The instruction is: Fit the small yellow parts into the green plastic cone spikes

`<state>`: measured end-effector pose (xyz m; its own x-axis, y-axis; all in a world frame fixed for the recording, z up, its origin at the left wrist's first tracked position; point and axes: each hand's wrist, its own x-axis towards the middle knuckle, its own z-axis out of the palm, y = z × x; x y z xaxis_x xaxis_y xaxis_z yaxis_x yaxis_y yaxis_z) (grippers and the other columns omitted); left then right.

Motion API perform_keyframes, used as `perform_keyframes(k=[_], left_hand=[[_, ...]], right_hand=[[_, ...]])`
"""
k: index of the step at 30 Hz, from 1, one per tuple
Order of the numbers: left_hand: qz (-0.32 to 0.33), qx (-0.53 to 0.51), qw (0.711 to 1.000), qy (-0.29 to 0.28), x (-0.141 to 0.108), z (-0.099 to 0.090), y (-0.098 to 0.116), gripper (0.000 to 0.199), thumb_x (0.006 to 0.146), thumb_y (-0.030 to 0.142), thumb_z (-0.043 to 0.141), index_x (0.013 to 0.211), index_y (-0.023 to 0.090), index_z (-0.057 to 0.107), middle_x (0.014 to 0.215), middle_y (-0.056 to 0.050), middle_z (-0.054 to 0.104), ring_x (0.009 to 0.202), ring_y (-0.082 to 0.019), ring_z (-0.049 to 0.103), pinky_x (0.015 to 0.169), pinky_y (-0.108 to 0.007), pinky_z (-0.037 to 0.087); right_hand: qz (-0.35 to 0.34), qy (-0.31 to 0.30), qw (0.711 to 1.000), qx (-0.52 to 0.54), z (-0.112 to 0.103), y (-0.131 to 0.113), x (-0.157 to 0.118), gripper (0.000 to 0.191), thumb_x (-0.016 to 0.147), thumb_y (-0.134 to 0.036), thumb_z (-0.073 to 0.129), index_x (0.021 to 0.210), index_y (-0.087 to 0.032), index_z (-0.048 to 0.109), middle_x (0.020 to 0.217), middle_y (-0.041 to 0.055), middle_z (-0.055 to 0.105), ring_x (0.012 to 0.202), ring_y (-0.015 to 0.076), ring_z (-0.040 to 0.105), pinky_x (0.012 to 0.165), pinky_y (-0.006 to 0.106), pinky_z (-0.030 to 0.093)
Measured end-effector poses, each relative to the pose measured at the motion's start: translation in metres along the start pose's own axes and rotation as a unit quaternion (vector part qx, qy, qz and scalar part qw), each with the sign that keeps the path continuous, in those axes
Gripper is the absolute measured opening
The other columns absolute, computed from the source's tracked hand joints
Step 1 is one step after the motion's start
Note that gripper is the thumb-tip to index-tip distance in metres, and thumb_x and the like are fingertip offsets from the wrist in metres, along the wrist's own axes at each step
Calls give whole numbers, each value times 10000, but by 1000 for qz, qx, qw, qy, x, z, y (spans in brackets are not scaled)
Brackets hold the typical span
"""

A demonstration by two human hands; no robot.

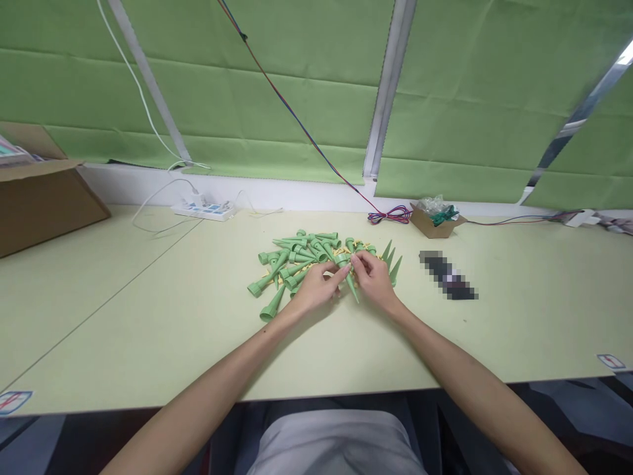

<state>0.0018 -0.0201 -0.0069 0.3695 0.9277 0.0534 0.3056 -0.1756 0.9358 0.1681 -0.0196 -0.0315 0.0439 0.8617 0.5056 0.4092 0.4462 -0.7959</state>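
The left hand (316,287) clamps 1 green spike (352,288) near its wide end; the right hand (374,280) pinches at its collar, any small part there hidden. The tip points to 5 o'clock. Steady left fingers and light right fingertip pressure would keep the collar square. Green cones (297,257) lie around 10 o'clock, a small carton (435,229) at 2 o'clock.

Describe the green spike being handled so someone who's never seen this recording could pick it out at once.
On the pale table, find the pile of green spikes. At its near side, the left hand and right hand meet around one green spike. Unlike its neighbours, it's held at the fingertips, its point towards the person.
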Motion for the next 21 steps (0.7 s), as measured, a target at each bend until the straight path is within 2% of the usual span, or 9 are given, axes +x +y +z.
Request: perform_keyframes(k=[8,21], left_hand=[[37,23,999,26,0,1,0,480,868,657,583,723,200,564,602,-2,576,545,-163,563,533,-280,409],[56,26,998,26,0,-1,-2,492,871,669,573,759,190,561,848,-50,695,601,-161,614,519,-270,407]], right_hand=[[-1,4,1000,-1,0,-1,1,370,964,-536,513,780,-219,563,610,-13,494,554,149,412,547,289,320],[6,4,1000,-6,-1,-1,0,377,965,-544,510,786,-219,571,609,-8,498,566,157,426,549,293,325]])
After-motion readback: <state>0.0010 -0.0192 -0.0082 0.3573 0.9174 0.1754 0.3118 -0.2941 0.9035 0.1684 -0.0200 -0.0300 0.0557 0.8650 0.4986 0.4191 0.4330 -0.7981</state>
